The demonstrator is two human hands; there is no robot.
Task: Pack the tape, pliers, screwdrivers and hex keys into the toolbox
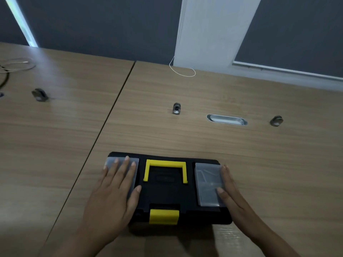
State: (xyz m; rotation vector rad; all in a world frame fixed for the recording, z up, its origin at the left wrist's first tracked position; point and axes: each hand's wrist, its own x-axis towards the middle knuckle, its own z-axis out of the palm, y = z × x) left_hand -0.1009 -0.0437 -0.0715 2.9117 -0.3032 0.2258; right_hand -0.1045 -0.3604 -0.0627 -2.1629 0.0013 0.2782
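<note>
The black plastic toolbox (167, 193) sits on the light brown wooden table (185, 138), close to the person, and its big lid is down. The yellow carry handle (165, 163) lies flat on top, and the yellow latch (164, 216) at the front looks pushed down. The left hand (113, 190) lies flat on the small clear plastic lid on the left (134, 162). Its fingers (126, 167) are straight and spread out, and they hold nothing. The right hand (233, 191) rests along the right side of the toolbox. Its fingers are straight too, and its thumb (220, 191) touches the small clear plastic lid on the right (207, 182). It grips nothing. No tape, pliers, screwdrivers or hex keys show anywhere on the table. There are faint shapes under the right clear lid, but they are too blurry to name. So I think the tools are all inside and the packing is about done. The only job left may be to check that the latch is shut tight. I cannot see inside the box to be sure.
</note>
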